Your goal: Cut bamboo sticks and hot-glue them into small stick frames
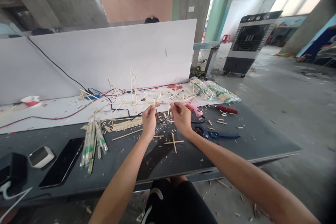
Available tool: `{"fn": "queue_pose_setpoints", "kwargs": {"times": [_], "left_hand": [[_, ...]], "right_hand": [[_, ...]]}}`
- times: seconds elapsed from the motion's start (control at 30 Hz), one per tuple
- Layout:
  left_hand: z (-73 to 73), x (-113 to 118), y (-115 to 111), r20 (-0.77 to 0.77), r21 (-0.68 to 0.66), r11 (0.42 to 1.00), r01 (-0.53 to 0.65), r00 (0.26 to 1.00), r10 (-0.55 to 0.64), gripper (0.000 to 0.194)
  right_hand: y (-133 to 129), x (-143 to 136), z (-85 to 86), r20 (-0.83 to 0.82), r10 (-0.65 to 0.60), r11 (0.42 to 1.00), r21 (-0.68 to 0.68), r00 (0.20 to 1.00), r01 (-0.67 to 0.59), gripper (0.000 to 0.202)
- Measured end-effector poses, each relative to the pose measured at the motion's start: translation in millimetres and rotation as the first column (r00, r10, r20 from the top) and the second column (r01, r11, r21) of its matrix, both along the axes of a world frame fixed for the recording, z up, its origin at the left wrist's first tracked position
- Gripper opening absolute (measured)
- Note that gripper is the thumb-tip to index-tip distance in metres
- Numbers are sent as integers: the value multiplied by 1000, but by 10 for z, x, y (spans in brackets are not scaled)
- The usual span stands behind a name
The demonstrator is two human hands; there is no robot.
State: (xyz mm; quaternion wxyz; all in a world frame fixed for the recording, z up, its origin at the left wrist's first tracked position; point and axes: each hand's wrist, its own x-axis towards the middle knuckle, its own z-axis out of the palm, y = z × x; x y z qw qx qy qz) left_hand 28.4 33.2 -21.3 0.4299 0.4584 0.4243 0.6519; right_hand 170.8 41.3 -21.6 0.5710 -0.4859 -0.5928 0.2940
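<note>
My left hand (pixel 149 119) is closed in a pinch above the dark tabletop, a short pale tip of a bamboo stick (pixel 154 101) showing at its fingertips. Close by on the right, my right hand (pixel 181 116) is pinched too; what lies between its fingers is too small to make out. Below the hands, two bamboo sticks form a cross (pixel 174 142) flat on the table. A pink glue gun (pixel 194 108) lies just beyond my right hand, partly covered by it. Loose bamboo sticks (pixel 128 124) lie beside my left hand.
Wrapped chopstick packs (pixel 90 143) lie left, near a black phone (pixel 63 162). Blue cutters (pixel 214 134) and a red-handled tool (pixel 227 109) lie right. Stick frames (pixel 133 85) stand before a white panel (pixel 118 56). More packs (pixel 214 90) sit at the back right.
</note>
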Motion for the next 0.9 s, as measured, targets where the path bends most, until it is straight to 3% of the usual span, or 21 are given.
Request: {"fn": "queue_pose_setpoints", "kwargs": {"times": [0.13,0.3,0.4,0.5,0.6,0.67,0.77,0.9], "left_hand": [[13,23,-13,47,25,996,91,995,-92,41],[38,30,-29,47,42,998,53,997,-55,34],[46,32,-35,32,23,999,47,998,-48,33],[42,27,-39,33,18,998,53,998,-53,33],[32,12,-36,34,28,997,66,997,-67,33],[28,3,-31,30,31,998,59,998,-60,32],[20,-2,-24,16,36,998,46,999,-46,32],[-15,11,-15,-20,41,998,56,998,-55,32]], "right_hand": [[189,162,-247,221,-38,994,112,975,14,37],[343,321,-375,312,-123,965,260,942,40,33],[298,331,-225,291,-151,948,314,945,55,32],[116,391,110,232,-157,951,297,960,84,34],[-152,612,338,322,-178,949,307,930,75,32],[-331,841,281,498,-243,939,335,832,74,29],[-549,1204,-68,703,-389,903,420,596,94,27],[-697,1490,-475,858,-339,940,322,386,110,26]]}}
